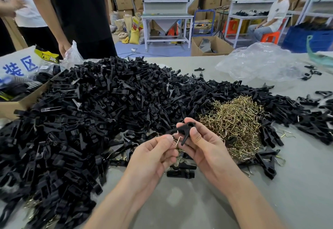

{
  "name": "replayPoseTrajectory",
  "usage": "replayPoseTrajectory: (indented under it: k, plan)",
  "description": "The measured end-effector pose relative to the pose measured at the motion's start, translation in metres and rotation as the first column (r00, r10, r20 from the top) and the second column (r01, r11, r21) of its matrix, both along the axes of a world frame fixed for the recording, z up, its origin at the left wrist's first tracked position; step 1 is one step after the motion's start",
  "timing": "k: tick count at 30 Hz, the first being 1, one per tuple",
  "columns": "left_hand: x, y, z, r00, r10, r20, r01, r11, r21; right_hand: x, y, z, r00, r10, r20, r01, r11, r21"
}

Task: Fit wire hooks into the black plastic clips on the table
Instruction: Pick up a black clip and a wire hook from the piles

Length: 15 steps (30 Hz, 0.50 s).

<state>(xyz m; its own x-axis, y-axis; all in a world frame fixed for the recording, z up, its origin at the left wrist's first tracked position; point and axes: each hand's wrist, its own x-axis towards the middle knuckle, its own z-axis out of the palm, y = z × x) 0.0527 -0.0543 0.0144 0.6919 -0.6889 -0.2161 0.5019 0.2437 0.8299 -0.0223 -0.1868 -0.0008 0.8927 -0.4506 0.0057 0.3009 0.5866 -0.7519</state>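
In the lower middle of the frame my right hand (203,147) holds one black plastic clip (187,129); the thumb and the forefinger are clamped on its upper part, above the surface (297,174). My left hand (153,155), just beside it, pinches a bent wire hook (175,137) between the thumb and the forefinger; the other fingers are curled under it. The upper end of the hook touches the clip at its left arm; if it is seated inside the clip, I cannot tell.

Behind my hands a large pile of black clips (108,102) covers the left and the middle of the surface, and it goes down to the lower left corner of the frame. To the right of my hands lies a heap of brass-coloured wire hooks (236,120), with black clips around it. Some clips with wire on them (266,162) lie near the heap, at the lower right of it; one more black clip (180,174) lies flat on the surface just under my hands.

At the upper right of the surface there is a crumpled clear plastic bag (261,61); at the left edge of the frame stands an open cardboard box (12,106), touching the pile. At the upper left a person in black clothes (79,9) stands by the surface; in the upper right another person (275,16) sits on an orange stool near a white workbench (167,16).
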Motion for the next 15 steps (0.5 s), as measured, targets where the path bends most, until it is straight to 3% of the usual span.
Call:
replayPoseTrajectory:
  k: [15]
  plan:
    - [-0.0020, -0.0019, -0.0032, 0.999, 0.036, 0.028, -0.037, 0.999, 0.031, 0.0018, 0.0045, -0.0036, 0.999, 0.023, -0.025, -0.027, 0.986, -0.163]
